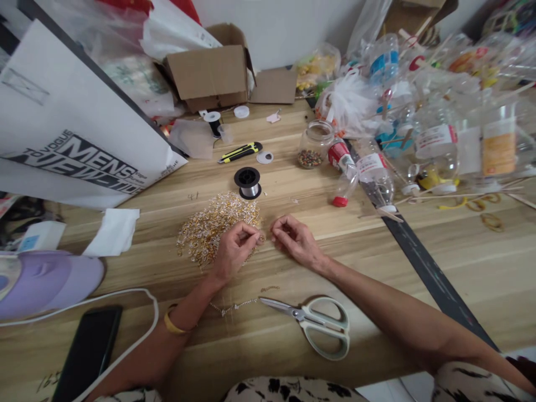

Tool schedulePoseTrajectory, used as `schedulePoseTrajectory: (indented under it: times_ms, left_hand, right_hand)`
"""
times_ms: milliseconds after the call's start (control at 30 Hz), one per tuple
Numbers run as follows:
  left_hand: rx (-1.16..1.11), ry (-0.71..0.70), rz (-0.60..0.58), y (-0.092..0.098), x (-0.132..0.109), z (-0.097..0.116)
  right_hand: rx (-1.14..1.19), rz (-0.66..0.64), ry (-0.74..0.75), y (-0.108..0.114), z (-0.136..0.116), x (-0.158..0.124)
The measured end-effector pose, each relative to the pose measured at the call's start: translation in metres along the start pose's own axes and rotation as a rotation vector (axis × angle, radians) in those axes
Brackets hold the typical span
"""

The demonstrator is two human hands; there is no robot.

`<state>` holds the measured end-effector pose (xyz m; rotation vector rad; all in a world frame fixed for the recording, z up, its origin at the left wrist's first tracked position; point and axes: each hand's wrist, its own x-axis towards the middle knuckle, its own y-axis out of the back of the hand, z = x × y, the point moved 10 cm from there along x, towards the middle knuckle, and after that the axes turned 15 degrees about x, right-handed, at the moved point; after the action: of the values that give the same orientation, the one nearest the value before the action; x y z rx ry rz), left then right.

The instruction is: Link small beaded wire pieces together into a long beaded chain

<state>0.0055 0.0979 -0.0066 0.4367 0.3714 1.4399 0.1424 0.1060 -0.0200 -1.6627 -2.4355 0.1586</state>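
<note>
My left hand [237,247] rests at the right side of a pile of small gold and clear beads [209,226], thumb and forefinger pinched together; what is between them is too small to name. A short way to the right, my right hand [295,239] is also closed in a pinch, its fingertips pointing at the left ones. Anything it holds cannot be made out. Nearer to me lie a beaded chain [230,308], a short piece of gold chain [270,288] and scissors [322,324] with pale handles. Behind the pile stands a spool of clear line [248,183].
A yellow and black utility knife [240,152] and a jar of beads [314,146] lie farther back. Plastic bottles [435,134] crowd the right. At left are a white bag [79,123], a purple device [50,282], its white cable [157,307] and a phone [90,352].
</note>
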Motion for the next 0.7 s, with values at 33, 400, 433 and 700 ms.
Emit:
schedulePoseTrajectory:
  times_ms: [33, 400, 433, 700]
  left_hand:
    - [0.005, 0.003, -0.001, 0.000, 0.000, 0.000]
    - [-0.064, 0.036, 0.036, 0.005, 0.000, 0.002]
    - [-0.067, 0.039, 0.039, 0.006, 0.000, 0.001]
    - [-0.062, 0.027, 0.051, 0.006, -0.001, 0.000]
  right_hand:
    - [-0.024, 0.001, 0.008, 0.001, 0.001, 0.000]
    - [-0.242, -0.119, 0.115, -0.014, -0.011, -0.001]
    - [-0.259, -0.122, 0.116, -0.015, -0.012, -0.001]
    - [-0.330, -0.167, 0.113, -0.020, -0.013, -0.001]
